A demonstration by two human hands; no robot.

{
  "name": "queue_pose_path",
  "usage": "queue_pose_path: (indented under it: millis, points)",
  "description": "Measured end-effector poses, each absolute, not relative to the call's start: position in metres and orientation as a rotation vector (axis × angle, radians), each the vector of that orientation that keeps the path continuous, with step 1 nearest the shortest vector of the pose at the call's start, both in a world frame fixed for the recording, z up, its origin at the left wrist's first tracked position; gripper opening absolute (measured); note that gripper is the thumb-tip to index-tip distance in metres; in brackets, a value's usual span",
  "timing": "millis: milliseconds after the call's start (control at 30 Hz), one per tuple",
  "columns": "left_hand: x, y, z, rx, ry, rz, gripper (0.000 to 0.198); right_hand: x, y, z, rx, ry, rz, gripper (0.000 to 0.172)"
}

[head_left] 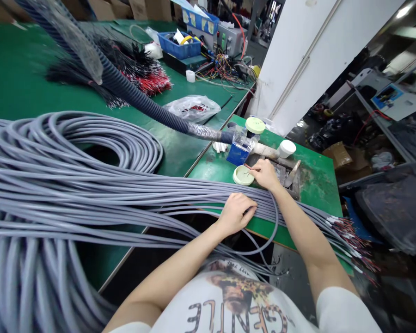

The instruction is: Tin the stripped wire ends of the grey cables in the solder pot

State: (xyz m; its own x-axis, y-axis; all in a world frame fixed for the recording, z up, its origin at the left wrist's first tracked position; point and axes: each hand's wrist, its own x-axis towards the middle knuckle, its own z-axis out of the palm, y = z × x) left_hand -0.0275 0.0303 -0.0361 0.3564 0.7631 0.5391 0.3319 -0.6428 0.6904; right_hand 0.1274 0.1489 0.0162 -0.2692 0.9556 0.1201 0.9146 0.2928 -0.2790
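Note:
A thick run of grey cables (180, 187) stretches across the bench in front of me. My left hand (236, 212) lies on the near side of this run, its fingers curled down over the cables; its fingertips are partly hidden. Farther right, my right hand (264, 174) pinches the end of one grey cable, whose loop (276, 222) hangs down toward my body. Thin wire ends stick out of the pinch over a shallow pale round dish (243, 175). Stripped cable ends with red, black and white wires (353, 238) fan out at the right.
A ribbed dark hose (149, 108) slants across to a blue box (238, 153). Near it stand a white jar (287, 148), a pale-lidded tub (255, 125) and a soiled metal fixture (291, 178). Coiled cable (125, 143) fills the left. A white pillar (298, 55) rises behind.

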Motion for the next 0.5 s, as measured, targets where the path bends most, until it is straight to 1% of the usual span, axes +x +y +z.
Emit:
queue_pose_path:
  millis: [133, 200, 333, 500]
  points:
    - [-0.028, 0.030, -0.035, 2.159, 0.953, 1.215, 0.012, 0.166, 0.146, 0.027, -1.558, -2.148, 0.130, 0.017]
    - [-0.029, 0.030, -0.034, 2.159, 0.949, 1.204, 0.012, 0.190, 0.143, 0.027, -1.557, -2.052, 0.056, 0.018]
    - [-0.029, 0.030, -0.033, 2.156, 0.941, 1.191, 0.012, 0.233, 0.140, 0.010, -1.702, -1.919, -0.050, 0.019]
    - [-0.029, 0.030, -0.031, 2.138, 0.943, 1.210, 0.011, 0.256, 0.141, -0.015, -1.825, -1.843, -0.101, 0.020]
